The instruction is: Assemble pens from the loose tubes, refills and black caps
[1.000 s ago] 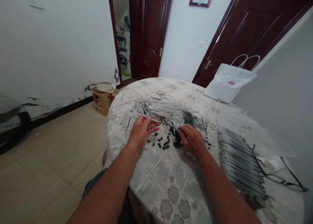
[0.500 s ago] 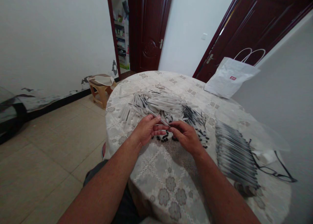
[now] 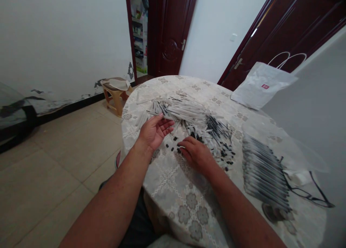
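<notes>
My left hand (image 3: 155,133) is raised over the table's near left part, palm turned up. Its thumb presses a slim whitish pen tube (image 3: 168,118) against the fingers, which are half curled. Lower and to the right, my right hand (image 3: 196,153) rests at the tabletop, fingertips pinched together among small black plugs (image 3: 173,149); what lies between them is too small to make out. Behind both hands spreads a heap of white pen tubes (image 3: 186,110). Thin dark refills (image 3: 216,126) lie at its right end, with more short white and black pieces (image 3: 227,155) below them.
A row of dark-and-clear pens (image 3: 265,172) lies on the flowered tablecloth (image 3: 167,183) at right, beside black-framed glasses (image 3: 305,194) and a roll of tape (image 3: 271,212). A white paper bag (image 3: 261,87) stands at the back right. A stool (image 3: 116,96) is left of the table.
My hands have come apart: the right one left the tube's end and dropped to the black plugs, while the left moved up and left with the tube. The view shifted slightly.
</notes>
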